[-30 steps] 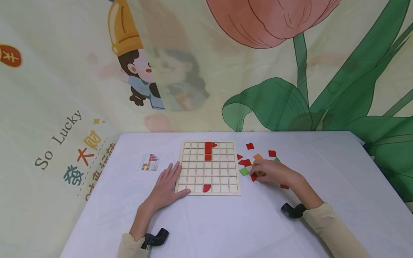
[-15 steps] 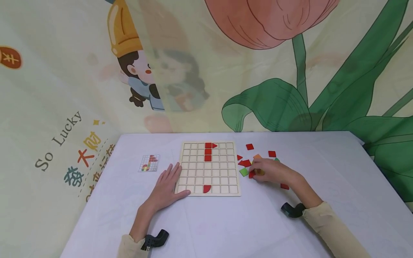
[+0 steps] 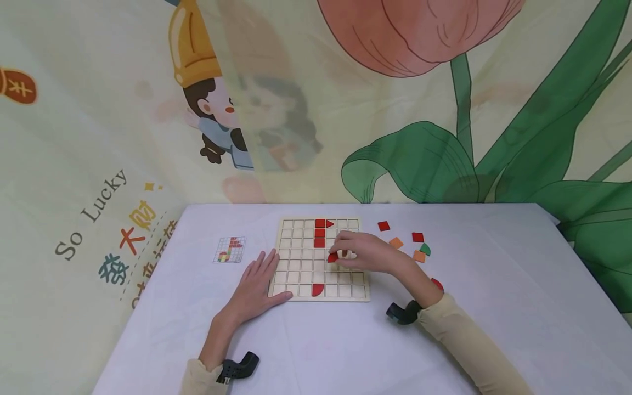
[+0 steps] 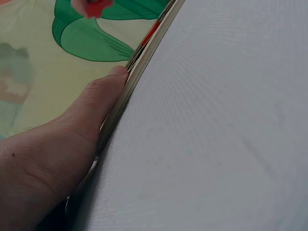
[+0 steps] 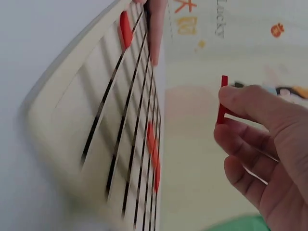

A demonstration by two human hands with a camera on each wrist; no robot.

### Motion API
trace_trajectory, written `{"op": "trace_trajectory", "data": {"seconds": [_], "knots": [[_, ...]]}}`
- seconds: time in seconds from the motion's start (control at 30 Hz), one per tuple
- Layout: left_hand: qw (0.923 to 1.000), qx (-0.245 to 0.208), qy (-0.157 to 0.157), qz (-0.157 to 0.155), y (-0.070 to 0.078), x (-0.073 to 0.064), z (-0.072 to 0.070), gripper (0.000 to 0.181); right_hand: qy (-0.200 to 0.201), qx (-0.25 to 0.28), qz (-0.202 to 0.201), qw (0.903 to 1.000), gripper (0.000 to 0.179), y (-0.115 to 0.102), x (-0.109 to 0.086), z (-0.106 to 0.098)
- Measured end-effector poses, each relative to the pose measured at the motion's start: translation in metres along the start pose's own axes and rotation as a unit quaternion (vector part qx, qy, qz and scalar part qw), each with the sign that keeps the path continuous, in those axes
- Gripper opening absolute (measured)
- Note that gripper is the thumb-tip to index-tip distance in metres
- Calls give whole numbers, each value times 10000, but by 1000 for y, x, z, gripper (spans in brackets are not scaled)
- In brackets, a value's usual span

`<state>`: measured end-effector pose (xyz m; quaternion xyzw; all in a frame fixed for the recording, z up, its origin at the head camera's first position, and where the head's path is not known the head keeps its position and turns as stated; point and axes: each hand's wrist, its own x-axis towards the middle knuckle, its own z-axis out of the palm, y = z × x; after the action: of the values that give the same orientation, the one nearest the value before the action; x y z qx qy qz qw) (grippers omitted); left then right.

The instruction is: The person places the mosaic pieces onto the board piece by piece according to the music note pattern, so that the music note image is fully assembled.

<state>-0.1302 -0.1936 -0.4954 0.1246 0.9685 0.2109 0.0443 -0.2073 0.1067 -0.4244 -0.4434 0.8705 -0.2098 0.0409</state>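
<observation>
Between thumb and index finger, my right hand [image 3: 367,251] pinches a small red tile [image 3: 332,257] over the middle of the wooden grid board [image 3: 292,258]. The right wrist view shows that tile [image 5: 222,103] edge-on, raised off the board. My left hand [image 3: 252,285] rests along the board's near left corner, fingers stretched out and thumb [image 4: 103,91] against the front edge. In the grid, several red squares [image 3: 320,232] stand in one column, with a red triangle [image 3: 329,224] beside the top one. A red quarter-circle [image 3: 317,289] lies in the nearest row.
A small pattern card [image 3: 229,250] with a coloured grid lies left of the board. Loose tiles are scattered to the right, including an orange square [image 3: 419,256], a green quarter-circle [image 3: 425,249] and a red square [image 3: 384,225]. A printed cloth hangs behind the white table.
My right hand has picked up a red tile from the loose pieces and carried it left over the board. The left hand has stayed where it was.
</observation>
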Motion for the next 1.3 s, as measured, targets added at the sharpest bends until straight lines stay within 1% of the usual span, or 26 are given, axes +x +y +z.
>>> {"op": "trace_trajectory", "data": {"seconds": [0.1,0.2,0.3,0.4,0.63,0.83,1.07,1.3], "knots": [[10000,-16,-15,16,0,-1,0,99,-322,-69,-4,9995,22,-19,30,11],[10000,-46,-67,10,0,-1,-1,99,-617,-140,38,9980,23,-32,55,22],[9999,-67,-93,2,0,-1,-2,99,-754,-196,41,9970,22,-38,71,33],[9999,-77,-84,2,0,0,-3,98,-757,-304,79,9966,19,-38,79,42],[9999,-93,-122,-13,0,0,-2,99,-777,-521,408,9948,10,-38,84,53],[9999,-60,-106,-6,0,0,-2,99,-777,-575,346,9947,5,-38,85,55],[9999,-115,-83,9,0,1,-2,99,-838,-827,396,9923,10,-41,81,55],[10000,-70,-56,10,0,1,-1,99,-988,-721,447,9915,12,-47,69,49]]}}
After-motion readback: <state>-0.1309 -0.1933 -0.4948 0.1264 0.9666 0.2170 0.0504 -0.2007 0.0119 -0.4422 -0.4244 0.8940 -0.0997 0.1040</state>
